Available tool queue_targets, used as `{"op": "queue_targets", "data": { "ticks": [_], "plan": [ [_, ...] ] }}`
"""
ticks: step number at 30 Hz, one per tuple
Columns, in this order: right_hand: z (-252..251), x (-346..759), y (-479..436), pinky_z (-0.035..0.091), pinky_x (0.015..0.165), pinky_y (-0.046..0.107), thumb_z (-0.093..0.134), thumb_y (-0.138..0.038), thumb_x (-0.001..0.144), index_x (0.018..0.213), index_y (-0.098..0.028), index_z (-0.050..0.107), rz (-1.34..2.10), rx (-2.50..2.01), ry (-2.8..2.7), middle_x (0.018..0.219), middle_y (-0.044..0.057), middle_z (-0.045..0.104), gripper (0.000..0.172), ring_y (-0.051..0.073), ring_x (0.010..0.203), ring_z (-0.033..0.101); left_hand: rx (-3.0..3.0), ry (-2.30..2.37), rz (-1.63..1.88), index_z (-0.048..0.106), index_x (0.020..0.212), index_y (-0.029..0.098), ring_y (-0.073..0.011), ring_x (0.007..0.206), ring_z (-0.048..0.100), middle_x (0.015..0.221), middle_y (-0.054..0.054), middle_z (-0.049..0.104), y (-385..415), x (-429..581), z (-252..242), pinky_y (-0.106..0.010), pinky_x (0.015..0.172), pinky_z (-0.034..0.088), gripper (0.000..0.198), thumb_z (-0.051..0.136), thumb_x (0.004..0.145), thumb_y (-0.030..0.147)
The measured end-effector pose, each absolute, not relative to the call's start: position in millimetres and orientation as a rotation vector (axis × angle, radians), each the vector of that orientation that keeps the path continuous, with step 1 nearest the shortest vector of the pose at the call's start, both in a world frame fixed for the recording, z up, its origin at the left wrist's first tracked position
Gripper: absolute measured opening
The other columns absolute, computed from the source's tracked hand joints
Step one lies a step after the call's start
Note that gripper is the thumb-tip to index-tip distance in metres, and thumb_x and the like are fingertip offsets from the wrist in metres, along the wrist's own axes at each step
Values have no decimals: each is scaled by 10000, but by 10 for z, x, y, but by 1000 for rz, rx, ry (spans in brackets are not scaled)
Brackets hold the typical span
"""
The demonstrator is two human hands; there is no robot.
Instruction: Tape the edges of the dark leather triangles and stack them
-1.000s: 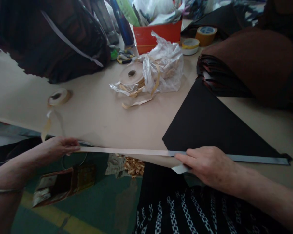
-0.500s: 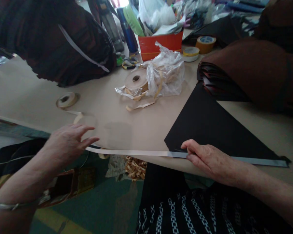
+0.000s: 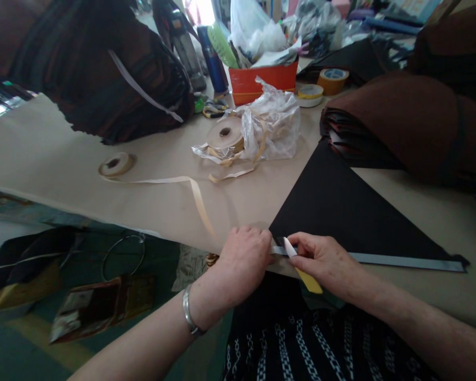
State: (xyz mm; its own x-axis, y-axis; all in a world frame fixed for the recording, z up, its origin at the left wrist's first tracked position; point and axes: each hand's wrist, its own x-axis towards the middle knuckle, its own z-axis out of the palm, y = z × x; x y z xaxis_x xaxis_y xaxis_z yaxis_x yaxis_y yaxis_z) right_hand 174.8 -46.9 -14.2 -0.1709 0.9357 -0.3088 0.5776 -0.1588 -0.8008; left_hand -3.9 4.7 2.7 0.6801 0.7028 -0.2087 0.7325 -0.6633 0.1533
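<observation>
My left hand (image 3: 248,251) is closed at the table's front edge, fingers curled down over the end of the pale tape (image 3: 200,203); its fingertips are hidden. Close beside it, my right hand (image 3: 321,259) pinches a slim white-and-yellow piece (image 3: 310,281) between thumb and fingers, its kind unclear. A dark tip points from it towards the left hand. Under both hands lies the lower edge of a black triangular fabric panel (image 3: 337,206), with a pale grey strip (image 3: 408,261) along that edge. The tape leads back to a small roll (image 3: 117,165) at the left.
A larger tape roll (image 3: 225,133) lies in a clear plastic bag (image 3: 275,124). Behind are scissors (image 3: 215,107), a red box (image 3: 262,82) and more tape rolls (image 3: 333,81). Stacks of dark cut fabric (image 3: 135,79) and brown fabric (image 3: 400,121) flank them.
My left hand has moved right, next to my right hand, and has closed. The tape from the small roll is drawn out further across the table. The white-and-yellow piece now shows in my right hand.
</observation>
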Motion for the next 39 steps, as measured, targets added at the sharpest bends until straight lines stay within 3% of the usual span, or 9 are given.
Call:
{"op": "queue_targets", "data": {
  "ticks": [4, 8, 14, 23, 28, 33, 39],
  "plan": [
    [-216, 1699, -499, 358, 531, 233, 566, -161, 725, 1224, -183, 574, 1122, -1738, -1811, 617, -32, 585, 499, 108, 550, 503, 2691, 1118, -250, 587, 815, 167, -305, 798, 609, 812, -99, 656, 100, 1, 64, -425, 669, 444, 144, 556, 816, 308],
    [-244, 1696, -535, 375, 546, 242, 553, -191, 760, 1230, -181, 566, 1032, -1738, -1877, 665, -12, 617, 471, 119, 571, 523, 2685, 1123, -301, 590, 808, 172, -301, 715, 638, 757, -103, 669, 126, 49, 91, -412, 626, 447, 86, 525, 798, 227],
    [-283, 1667, -553, 383, 577, 241, 538, -165, 782, 1183, -233, 575, 912, -1736, -1992, 738, -2, 670, 409, 130, 628, 590, 2621, 1126, -411, 611, 859, 183, -246, 609, 649, 664, -71, 666, 126, 70, 158, -300, 506, 427, 108, 535, 790, 215],
    [-277, 1640, -578, 397, 614, 261, 540, -174, 801, 1175, -255, 543, 759, -1777, -2116, 833, 4, 701, 383, 169, 728, 653, 2555, 1128, -535, 626, 835, 169, -250, 673, 654, 711, -80, 671, 130, -29, 252, -316, 594, 481, 110, 531, 784, 192],
    [-293, 1635, -575, 369, 571, 258, 533, -186, 807, 1163, -260, 541, 726, -1782, -2140, 774, -5, 693, 364, 164, 666, 646, 2445, 1288, -604, 579, 936, 138, -238, 733, 639, 871, -109, 654, 94, -361, 374, -315, 629, 459, 196, 563, 785, 263],
    [-300, 1643, -569, 346, 561, 250, 521, -185, 813, 1149, -268, 541, 723, -1755, -2143, 770, -10, 692, 347, 159, 668, 648, 2231, 1358, -674, 625, 788, 167, -203, 644, 581, 697, -68, 645, 108, -502, 459, -269, 545, 367, 351, 638, 686, 502],
    [-269, 1639, -554, 317, 544, 255, 517, -205, 830, 1134, -259, 538, 718, -1772, -2149, 774, -2, 694, 309, 169, 665, 650, 1972, 1212, -616, 648, 790, 174, -150, 598, 529, 717, -54, 654, 218, -198, 473, -245, 515, 330, 507, 437, 783, 635]
  ]
}}
